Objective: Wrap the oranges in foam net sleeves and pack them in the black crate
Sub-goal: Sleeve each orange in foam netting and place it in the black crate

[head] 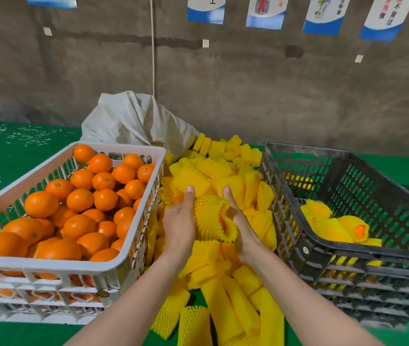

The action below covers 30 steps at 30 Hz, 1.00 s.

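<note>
Left hand [179,226] and right hand [242,228] curl round one sleeved orange [210,218] above the sleeve pile [223,295] (too many to count). Black crate [373,186]: three wrapped oranges [333,228]. White crate [48,264]: dozens of bare oranges [79,199].

orange [222,218] showing only as a sliver inside sleeve [210,221] | left hand [179,221] and right hand [242,228] fingers lying hidden behind sleeve | posters [265,11] running off top edge, print blurring out | black crate [363,252] running off right edge, near wall hiding wrapped oranges' [333,228] undersides | sleeve pile [225,308] and forearms [133,295] running off bottom edge
</note>
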Each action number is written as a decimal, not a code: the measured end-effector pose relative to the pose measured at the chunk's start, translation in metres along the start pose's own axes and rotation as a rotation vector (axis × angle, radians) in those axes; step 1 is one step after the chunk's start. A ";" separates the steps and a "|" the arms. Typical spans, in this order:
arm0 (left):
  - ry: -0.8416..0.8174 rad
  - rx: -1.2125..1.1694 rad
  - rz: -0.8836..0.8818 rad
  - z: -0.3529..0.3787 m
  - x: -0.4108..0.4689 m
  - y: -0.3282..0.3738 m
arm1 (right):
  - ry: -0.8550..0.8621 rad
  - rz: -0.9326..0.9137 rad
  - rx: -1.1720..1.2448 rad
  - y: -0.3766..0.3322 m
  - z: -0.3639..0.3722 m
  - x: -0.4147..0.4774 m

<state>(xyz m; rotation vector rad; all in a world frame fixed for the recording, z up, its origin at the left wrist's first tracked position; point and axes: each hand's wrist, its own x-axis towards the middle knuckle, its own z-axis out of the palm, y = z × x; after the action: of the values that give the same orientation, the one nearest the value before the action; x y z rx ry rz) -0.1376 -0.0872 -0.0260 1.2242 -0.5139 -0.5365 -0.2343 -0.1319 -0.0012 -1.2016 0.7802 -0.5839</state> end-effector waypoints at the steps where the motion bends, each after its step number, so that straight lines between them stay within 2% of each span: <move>1: -0.003 0.087 0.097 -0.003 -0.002 0.001 | 0.020 -0.006 -0.011 0.002 0.000 0.002; 4: 0.024 0.282 0.263 -0.008 -0.003 0.000 | 0.064 -0.028 0.023 0.005 0.003 -0.001; 7: 0.026 0.069 0.154 -0.004 -0.005 0.003 | 0.031 -0.006 0.198 0.005 0.001 -0.001; 10: -0.052 -0.099 0.026 -0.003 -0.004 0.007 | 0.015 0.020 0.356 0.007 -0.002 0.002; 13: -0.119 -0.079 0.018 -0.004 -0.001 0.009 | 0.051 0.114 0.416 0.003 0.001 -0.004; 20: -0.232 -0.037 0.017 -0.007 0.004 0.009 | -0.030 0.098 0.505 0.003 0.002 -0.009; 26: -0.265 -0.011 -0.024 -0.008 0.004 0.006 | -0.092 -0.041 0.470 0.009 0.001 -0.005; 28: -0.259 0.012 -0.106 -0.009 0.005 0.006 | -0.129 -0.111 0.368 0.008 0.001 -0.008; 30: -0.330 -0.004 -0.335 -0.012 0.005 0.006 | -0.119 -0.188 0.284 0.004 -0.001 -0.009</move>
<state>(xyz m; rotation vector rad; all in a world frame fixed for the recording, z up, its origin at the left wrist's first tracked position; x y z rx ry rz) -0.1251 -0.0800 -0.0225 1.2312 -0.5868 -1.0348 -0.2407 -0.1251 -0.0032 -1.0410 0.4677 -0.7439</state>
